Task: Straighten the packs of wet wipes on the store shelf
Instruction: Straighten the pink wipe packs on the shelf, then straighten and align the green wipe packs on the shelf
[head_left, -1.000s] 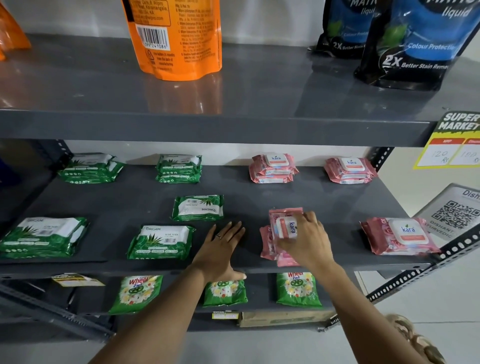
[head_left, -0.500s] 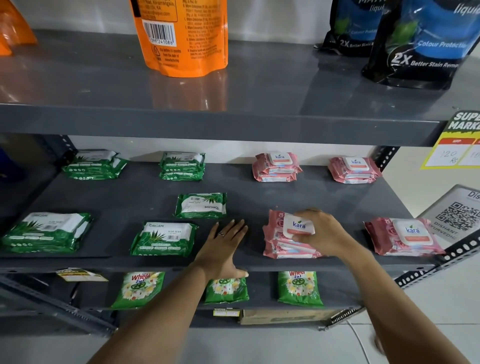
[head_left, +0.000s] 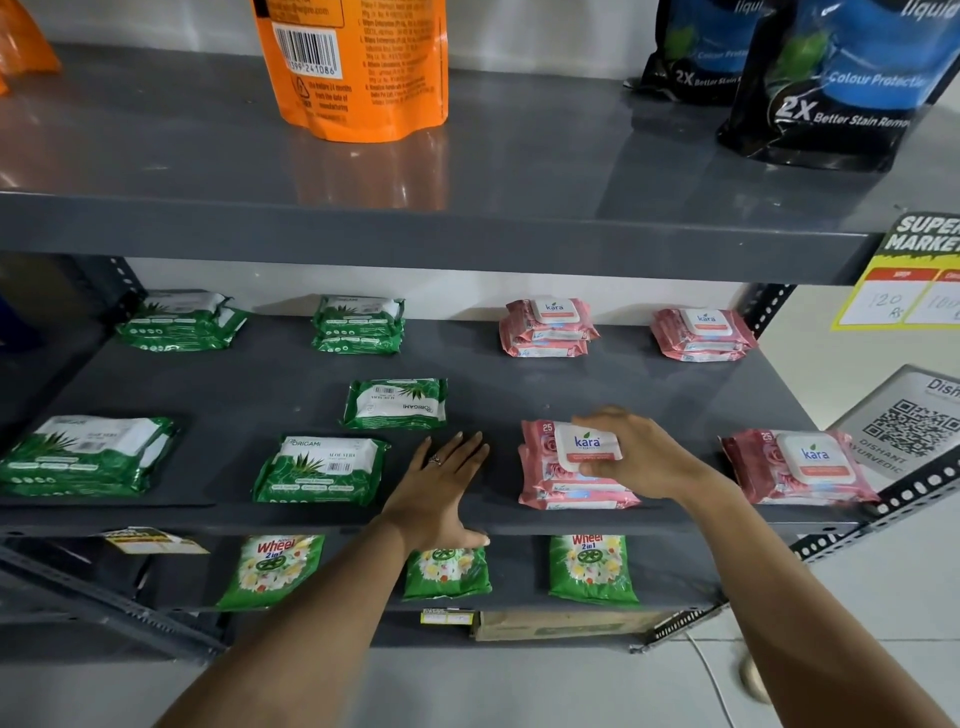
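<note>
I've got the right hand (head_left: 641, 457) curled over a pink pack of wet wipes (head_left: 571, 467) just right of centre frame, fingers on its top and far edge, thumb at the white lid; the pack sits on a small pink stack at the front of the grey shelf (head_left: 493, 395). The left hand (head_left: 441, 493) lies open and flat on the shelf just left of that stack, palm down, gripping nothing, thumb hooked over the front lip. Further left, a green pack (head_left: 322, 470) sits near the edge, and another green pack (head_left: 396, 404) behind it is turned upside down. A second pink stack (head_left: 795, 467) rests at right.
</note>
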